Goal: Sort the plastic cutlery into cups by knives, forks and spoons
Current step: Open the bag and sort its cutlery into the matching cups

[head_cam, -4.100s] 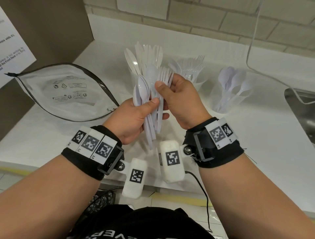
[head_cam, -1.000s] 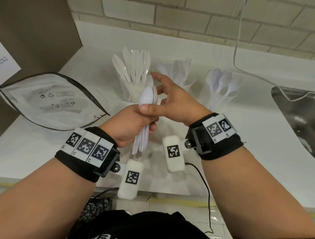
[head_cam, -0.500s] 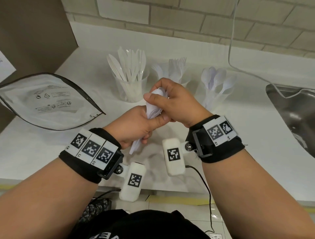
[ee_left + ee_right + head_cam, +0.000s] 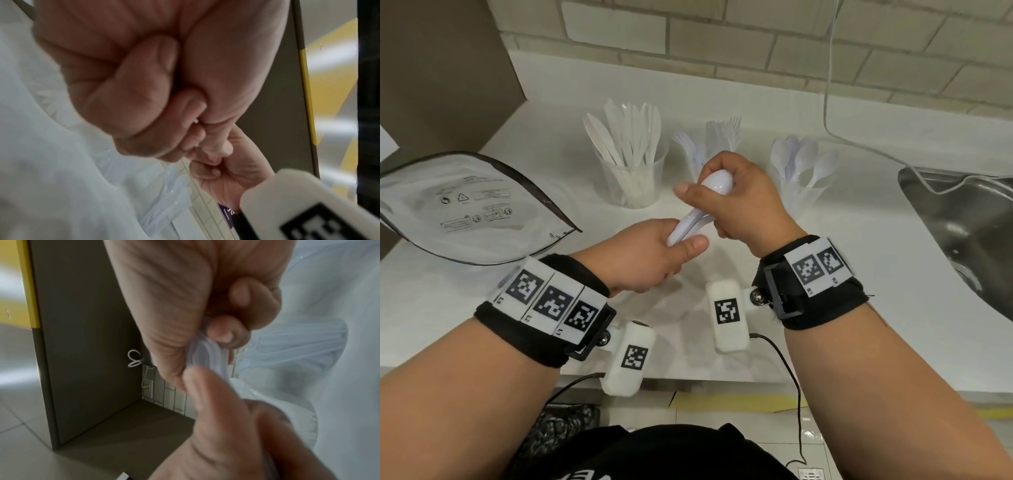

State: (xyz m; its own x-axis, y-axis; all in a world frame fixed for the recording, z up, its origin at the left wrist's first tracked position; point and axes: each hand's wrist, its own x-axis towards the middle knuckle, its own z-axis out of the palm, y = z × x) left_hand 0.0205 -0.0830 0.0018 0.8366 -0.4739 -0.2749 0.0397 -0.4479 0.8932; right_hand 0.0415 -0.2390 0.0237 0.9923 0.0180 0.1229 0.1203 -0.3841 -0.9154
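A stacked bundle of white plastic spoons (image 4: 702, 205) is held between both hands above the white counter (image 4: 842, 274). My right hand (image 4: 736, 202) curls round the bowl end; the stacked bowl edges (image 4: 207, 353) show under its fingers. My left hand (image 4: 654, 253) grips the handle ends, its fingers (image 4: 131, 91) curled tight. Behind stand three clear cups: knives (image 4: 631, 161) on the left, forks (image 4: 709, 144) in the middle, partly hidden by my right hand, and spoons (image 4: 799, 171) on the right.
An opened clear zip bag (image 4: 465, 209) lies at the left of the counter. A steel sink (image 4: 969, 226) sits at the right edge, with a thin cable (image 4: 828, 85) hanging over it. A brown panel (image 4: 441, 68) walls off the back left.
Forks seen in the bundle four seconds ago are gone from my hands. My right hand has closed over the spoon bowls and the bundle has tilted to the right, with my left hand now low on the handles.
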